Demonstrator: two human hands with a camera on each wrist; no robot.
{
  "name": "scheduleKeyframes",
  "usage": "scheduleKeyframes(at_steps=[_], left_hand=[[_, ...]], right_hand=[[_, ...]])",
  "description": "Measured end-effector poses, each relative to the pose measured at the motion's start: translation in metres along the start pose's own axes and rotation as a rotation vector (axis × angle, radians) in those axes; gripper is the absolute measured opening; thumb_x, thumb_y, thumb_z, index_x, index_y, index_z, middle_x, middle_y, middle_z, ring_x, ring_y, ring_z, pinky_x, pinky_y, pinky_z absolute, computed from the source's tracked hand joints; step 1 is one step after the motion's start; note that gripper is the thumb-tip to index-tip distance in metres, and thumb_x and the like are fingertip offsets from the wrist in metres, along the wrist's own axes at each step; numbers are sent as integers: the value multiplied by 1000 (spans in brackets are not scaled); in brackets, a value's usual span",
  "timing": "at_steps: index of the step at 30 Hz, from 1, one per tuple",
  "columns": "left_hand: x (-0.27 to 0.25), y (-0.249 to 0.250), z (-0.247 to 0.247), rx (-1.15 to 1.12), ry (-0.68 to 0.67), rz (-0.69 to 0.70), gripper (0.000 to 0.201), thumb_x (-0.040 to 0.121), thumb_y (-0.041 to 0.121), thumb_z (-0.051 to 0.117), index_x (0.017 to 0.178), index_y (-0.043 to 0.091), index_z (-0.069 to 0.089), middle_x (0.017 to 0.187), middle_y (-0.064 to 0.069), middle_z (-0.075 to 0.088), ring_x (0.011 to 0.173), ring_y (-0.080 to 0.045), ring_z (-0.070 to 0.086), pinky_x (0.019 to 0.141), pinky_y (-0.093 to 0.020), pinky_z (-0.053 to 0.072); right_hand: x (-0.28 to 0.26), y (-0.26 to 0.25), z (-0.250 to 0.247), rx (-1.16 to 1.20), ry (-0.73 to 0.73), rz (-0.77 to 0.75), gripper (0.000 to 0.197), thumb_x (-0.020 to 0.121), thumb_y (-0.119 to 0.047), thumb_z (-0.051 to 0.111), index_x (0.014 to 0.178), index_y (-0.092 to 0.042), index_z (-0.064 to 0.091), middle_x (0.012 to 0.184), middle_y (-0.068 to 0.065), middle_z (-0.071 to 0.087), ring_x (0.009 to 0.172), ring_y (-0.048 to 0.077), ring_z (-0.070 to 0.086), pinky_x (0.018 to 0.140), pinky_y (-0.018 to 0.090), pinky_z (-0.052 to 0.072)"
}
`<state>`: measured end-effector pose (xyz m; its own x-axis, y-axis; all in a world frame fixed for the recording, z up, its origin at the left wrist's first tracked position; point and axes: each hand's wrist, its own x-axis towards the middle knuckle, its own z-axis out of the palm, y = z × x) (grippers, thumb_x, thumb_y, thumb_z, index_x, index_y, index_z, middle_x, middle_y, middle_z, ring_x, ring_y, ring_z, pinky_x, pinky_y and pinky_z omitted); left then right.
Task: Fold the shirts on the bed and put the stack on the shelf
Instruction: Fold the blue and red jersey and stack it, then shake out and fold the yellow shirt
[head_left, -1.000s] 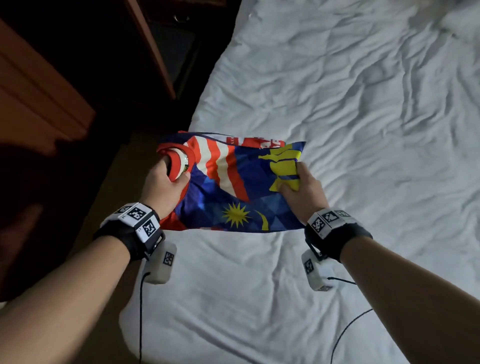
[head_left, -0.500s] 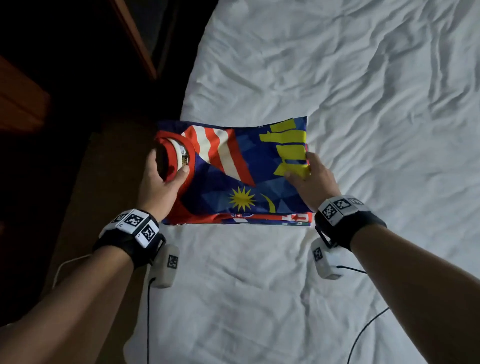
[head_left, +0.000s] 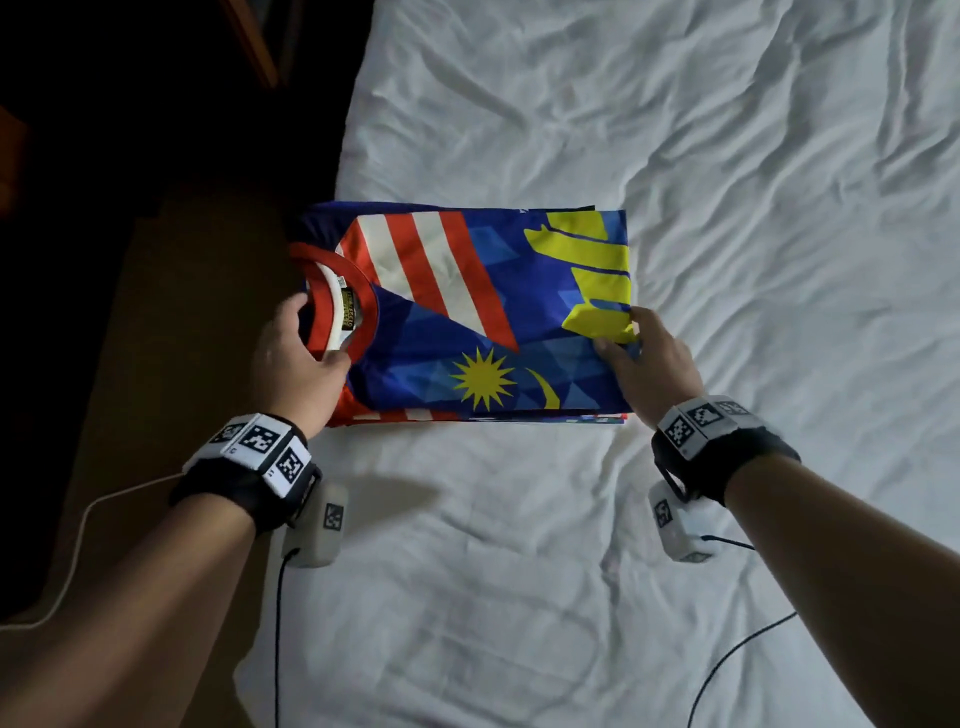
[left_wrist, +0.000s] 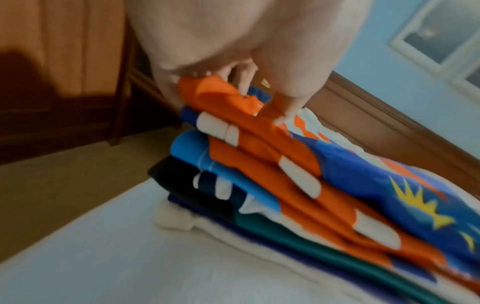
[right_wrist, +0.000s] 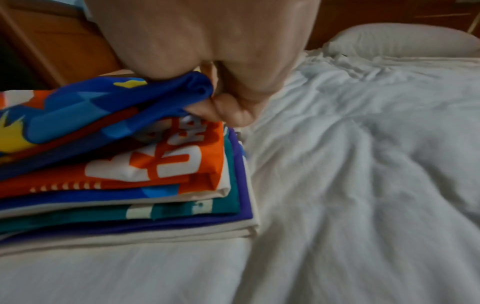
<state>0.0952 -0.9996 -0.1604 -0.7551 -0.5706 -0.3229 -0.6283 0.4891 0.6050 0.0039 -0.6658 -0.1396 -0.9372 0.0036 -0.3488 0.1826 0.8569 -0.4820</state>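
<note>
- Centrally, the folded flag-print shirt (head_left: 467, 312) lies on top of the stack (right_wrist: 124, 205) of folded shirts, which sits on the bed (head_left: 727, 208) at its left edge, beside the dark floor.
- Left hand (head_left: 291, 364): thumb and fingers pinch the red collar (head_left: 332, 312) at the stack's left end, probably to keep the neckline square with the layers below.
- Right hand (head_left: 644, 358): fingers curl round the shirt's blue right edge at the stack's right end; the right wrist view shows that edge lifted slightly off the orange shirt (right_wrist: 161, 164) beneath.
- Holding both ends likely lets the shirt settle flat and aligned.
- Below the orange layer, teal, purple and white folds show in the stack.
- A pillow (right_wrist: 402, 41) lies well beyond the stack's right end.
- No shelf is clearly in view; dark wooden furniture (left_wrist: 64, 61) stands past the stack's left end.
</note>
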Motion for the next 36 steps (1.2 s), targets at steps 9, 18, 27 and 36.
scheduleKeyframes(at_steps=[9,18,27,36], left_hand=[[-25,-1,42,573,-155,530,79,92,71,27,157,27,27,166,-8,20,150,-35,21,112,-57,24],[-31,-10,49,581,-172,469,89,84,76,29,159,28,20,168,-5,13,154,-28,10,118,-57,15],[-116,93,22,257,-343,505,43,78,51,51,97,18,71,91,1,70,89,-28,65,79,-42,54],[-328,285,33,362,-498,825,24,86,44,61,99,25,68,89,6,69,91,-21,62,79,-30,49]], right_hand=[[9,-26,24,-600,79,-563,71,93,-65,34,153,-27,29,160,9,26,143,35,29,108,51,32],[5,7,29,-661,-103,-430,102,76,-83,29,158,-28,3,164,16,8,150,36,13,116,52,24],[-80,41,-81,-364,-217,-222,37,94,-38,58,126,-21,62,120,-2,66,113,23,60,94,33,46],[-259,151,-246,-189,-43,-47,25,91,-37,60,109,-24,71,104,6,72,97,24,66,87,31,52]])
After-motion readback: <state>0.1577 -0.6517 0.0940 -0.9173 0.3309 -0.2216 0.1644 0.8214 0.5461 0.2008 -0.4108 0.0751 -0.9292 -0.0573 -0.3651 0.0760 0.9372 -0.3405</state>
